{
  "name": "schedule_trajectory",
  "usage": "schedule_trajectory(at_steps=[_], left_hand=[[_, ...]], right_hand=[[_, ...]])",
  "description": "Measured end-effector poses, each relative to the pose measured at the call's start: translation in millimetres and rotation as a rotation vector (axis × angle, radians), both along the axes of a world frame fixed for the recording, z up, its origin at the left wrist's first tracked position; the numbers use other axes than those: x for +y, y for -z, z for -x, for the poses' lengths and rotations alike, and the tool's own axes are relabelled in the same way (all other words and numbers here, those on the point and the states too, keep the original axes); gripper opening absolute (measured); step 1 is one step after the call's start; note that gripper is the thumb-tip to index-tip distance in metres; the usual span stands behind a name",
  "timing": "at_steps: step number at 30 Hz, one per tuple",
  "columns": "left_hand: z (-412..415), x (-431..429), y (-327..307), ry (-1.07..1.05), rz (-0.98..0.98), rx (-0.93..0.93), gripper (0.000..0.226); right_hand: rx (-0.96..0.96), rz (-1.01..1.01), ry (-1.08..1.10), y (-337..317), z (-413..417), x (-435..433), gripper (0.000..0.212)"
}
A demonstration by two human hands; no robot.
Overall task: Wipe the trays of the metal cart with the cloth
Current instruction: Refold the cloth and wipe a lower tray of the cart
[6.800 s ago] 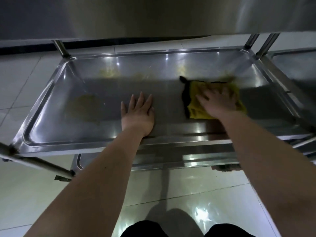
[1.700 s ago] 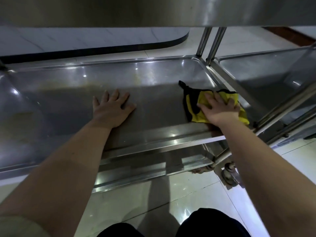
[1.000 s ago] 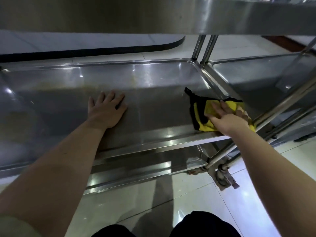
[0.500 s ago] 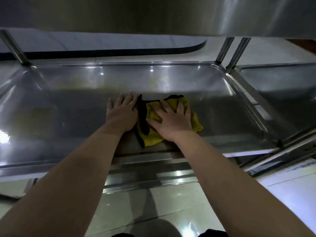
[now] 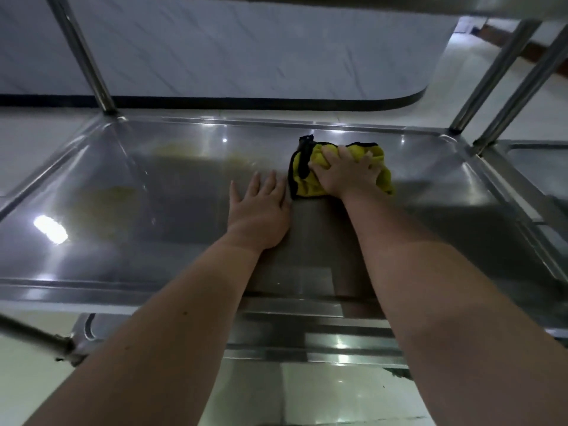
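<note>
Yellowish smears (image 5: 106, 204) stain the tray (image 5: 184, 241) at its left part. Mid-frame, the left hand (image 5: 261, 216) lies flat on it, fingers (image 5: 256, 189) straight, nearly together. Just right, the right hand (image 5: 344, 175) clutches the bunched cloth (image 5: 302, 184), long axis left-right, black tab (image 5: 305, 142) pointing up-frame.

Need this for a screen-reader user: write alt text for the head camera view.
A person's right hand grips a bunched yellow cloth with black trim, pressed on the far middle of a steel cart tray. The left hand lies flat on the tray just beside it. Yellowish smears show on the tray's left part.
</note>
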State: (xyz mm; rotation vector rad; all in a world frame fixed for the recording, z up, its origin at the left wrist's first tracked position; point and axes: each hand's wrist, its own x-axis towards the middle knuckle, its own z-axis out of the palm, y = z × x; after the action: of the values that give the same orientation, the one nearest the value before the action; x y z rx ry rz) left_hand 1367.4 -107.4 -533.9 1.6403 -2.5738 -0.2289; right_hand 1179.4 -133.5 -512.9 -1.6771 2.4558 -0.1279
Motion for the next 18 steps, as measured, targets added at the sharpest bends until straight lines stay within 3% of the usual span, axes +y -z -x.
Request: schedule_trajectory(at_steps=[10,13,16,18], left_hand=[[-6,8,-5,-0.015,-0.073,0.076,0.055],[-12,14,-7,0.011,-0.065,0.189,0.058],[-16,19,-22,0.037,-0.023,0.310,0.056],[1,30,-35,0.087,0.017,0.292,0.051]], right_hand=[[0.026,-0.073,-0.117,1,-40,130,0.069],[-0.006,-0.076,-0.135,-2,-44,140,0.068],[-0.026,0.048,-0.099,-13,-27,143,0.064],[-0.051,0.141,-0.009,-18,-8,146,0.060]])
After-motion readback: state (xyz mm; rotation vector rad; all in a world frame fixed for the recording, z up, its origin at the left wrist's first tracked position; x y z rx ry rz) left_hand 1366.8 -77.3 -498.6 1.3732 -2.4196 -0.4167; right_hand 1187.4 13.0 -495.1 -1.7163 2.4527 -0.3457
